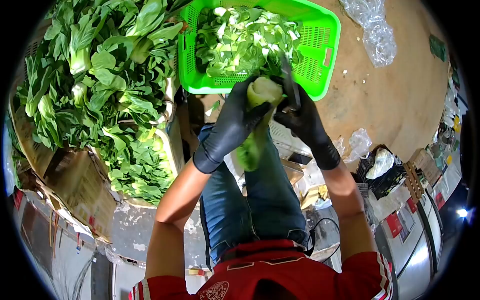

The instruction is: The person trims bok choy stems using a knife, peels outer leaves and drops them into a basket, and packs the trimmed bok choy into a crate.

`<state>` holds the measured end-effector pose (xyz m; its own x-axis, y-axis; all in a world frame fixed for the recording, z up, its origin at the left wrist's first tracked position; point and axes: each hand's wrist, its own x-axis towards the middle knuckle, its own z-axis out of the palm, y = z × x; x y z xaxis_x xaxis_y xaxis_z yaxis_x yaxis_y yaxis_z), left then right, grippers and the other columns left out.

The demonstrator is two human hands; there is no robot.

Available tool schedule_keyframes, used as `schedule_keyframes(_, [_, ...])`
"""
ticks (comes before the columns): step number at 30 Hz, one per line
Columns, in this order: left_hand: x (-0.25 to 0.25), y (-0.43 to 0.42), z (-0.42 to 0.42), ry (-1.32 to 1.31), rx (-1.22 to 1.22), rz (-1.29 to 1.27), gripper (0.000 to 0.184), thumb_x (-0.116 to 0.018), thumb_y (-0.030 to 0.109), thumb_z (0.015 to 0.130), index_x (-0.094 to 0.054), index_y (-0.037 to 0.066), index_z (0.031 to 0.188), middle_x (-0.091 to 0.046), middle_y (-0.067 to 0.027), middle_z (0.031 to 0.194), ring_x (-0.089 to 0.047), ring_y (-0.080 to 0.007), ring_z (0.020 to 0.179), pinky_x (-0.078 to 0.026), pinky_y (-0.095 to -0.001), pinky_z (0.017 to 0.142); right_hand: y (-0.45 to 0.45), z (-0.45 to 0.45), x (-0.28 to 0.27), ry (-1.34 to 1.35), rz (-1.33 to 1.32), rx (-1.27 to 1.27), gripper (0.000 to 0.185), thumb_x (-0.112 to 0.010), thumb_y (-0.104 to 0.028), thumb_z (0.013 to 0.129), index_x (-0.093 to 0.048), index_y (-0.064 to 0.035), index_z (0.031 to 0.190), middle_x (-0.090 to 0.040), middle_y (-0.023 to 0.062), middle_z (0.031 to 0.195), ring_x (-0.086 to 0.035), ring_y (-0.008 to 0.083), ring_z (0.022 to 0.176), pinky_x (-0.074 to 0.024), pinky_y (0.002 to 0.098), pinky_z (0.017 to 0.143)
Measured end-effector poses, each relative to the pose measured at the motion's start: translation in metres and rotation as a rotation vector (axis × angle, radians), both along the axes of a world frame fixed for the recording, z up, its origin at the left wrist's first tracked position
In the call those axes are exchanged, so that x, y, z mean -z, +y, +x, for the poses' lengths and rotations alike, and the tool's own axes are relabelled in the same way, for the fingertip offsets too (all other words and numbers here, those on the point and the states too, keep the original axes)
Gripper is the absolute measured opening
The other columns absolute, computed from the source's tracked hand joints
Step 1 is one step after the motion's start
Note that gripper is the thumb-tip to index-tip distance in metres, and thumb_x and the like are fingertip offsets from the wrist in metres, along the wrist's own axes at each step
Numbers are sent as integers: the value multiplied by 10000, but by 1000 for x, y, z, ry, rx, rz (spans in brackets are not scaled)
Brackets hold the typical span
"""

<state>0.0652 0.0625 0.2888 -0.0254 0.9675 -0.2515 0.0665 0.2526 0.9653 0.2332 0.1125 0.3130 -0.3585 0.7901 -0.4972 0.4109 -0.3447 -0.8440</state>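
Note:
Black gloves cover both hands. My left hand (234,120) is wrapped round a head of bok choy (265,91), its pale base end facing up and a green leaf hanging below, blurred. My right hand (302,120) grips a knife (290,82), whose dark blade points away from me, close beside the bok choy. Just beyond both hands lies a bright green basket (322,55) holding cut leaves and pale stem pieces (245,40).
Whole bok choy (100,75) are heaped at the left, in and around cardboard boxes (80,187). Clear plastic bags (378,42) lie on the brown floor (370,100) at the right. A black crate (382,172) stands at the lower right.

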Motion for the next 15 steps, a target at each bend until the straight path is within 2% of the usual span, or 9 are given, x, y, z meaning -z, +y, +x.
schedule_keyframes(1, [4, 0, 5, -36, -14, 68, 474, -624, 206, 826, -421, -15, 1193, -555, -202, 1022, -551, -289, 969, -413, -352, 861, 1, -7, 4, -13, 172, -32, 577, -753, -155, 689, -474, -29, 1179, -575, 94, 1060, -533, 149, 924, -445, 275, 795])
schedule_keyframes(3, [0, 9, -7, -161, 52, -140, 413, -612, 178, 838, -455, -18, 1166, -570, -175, 989, -559, -249, 937, -422, -334, 844, 16, 2, 13, 6, 89, -81, 621, -772, -178, 669, -463, -27, 1187, -552, 103, 1094, -512, 167, 979, -427, 285, 842])
schedule_keyframes(4, [-7, 14, -16, -208, 102, -192, 384, -571, 114, 864, -456, -30, 1201, -574, -83, 1062, -537, -150, 954, -416, -273, 858, 21, 11, 19, 61, 62, -74, 635, -782, -186, 658, -467, -33, 1187, -557, 82, 1082, -512, 155, 970, -426, 281, 841])
schedule_keyframes(5, [-9, 22, -20, -423, 106, -335, 368, -585, 114, 856, -475, -12, 1184, -589, -70, 1029, -548, -130, 902, -441, -265, 807, 28, 15, 7, 155, -150, -22, 607, -751, -188, 681, -469, -16, 1191, -556, 80, 1097, -529, 161, 975, -436, 290, 845])
schedule_keyframes(7, [13, 28, -23, -347, 159, -222, 359, -607, 109, 837, -495, 10, 1164, -601, -52, 986, -555, -118, 853, -456, -266, 762, 37, 30, 5, 302, -424, 18, 602, -700, -225, 712, -453, 9, 1209, -555, 94, 1106, -551, 172, 971, -450, 305, 843])
schedule_keyframes(9, [29, 36, -20, -19, 98, -102, 426, -656, 122, 792, -491, 23, 1172, -608, -98, 968, -578, -177, 860, -459, -298, 775, 29, 29, -6, 479, -531, 237, 676, -661, -326, 724, -404, 24, 1242, -551, 136, 1094, -574, 220, 959, -482, 350, 838])
schedule_keyframes(11, [31, 43, -15, 394, -66, 301, 440, -657, 144, 793, -485, 24, 1179, -603, -133, 1001, -581, -235, 926, -443, -313, 834, 32, 33, -8, 503, -512, 267, 679, -658, -337, 733, -389, 13, 1249, -550, 154, 1074, -577, 242, 954, -499, 372, 825])
schedule_keyframes(12, [28, 45, -15, 356, -79, 372, 408, -642, 144, 806, -500, 32, 1171, -595, -144, 1048, -564, -259, 999, -424, -312, 882, 30, 32, -14, 555, -633, 376, 680, -653, -371, 746, -383, -2, 1249, -549, 169, 1068, -579, 257, 950, -508, 380, 810])
schedule_keyframes(15, [12, 39, -15, 125, -74, 292, 366, -633, 120, 811, -522, 30, 1148, -598, -130, 1059, -568, -229, 1004, -425, -301, 883, 27, 30, -26, 542, -668, 459, 537, -601, -354, 807, -454, -38, 1215, -572, 143, 1080, -589, 254, 933, -506, 380, 813])
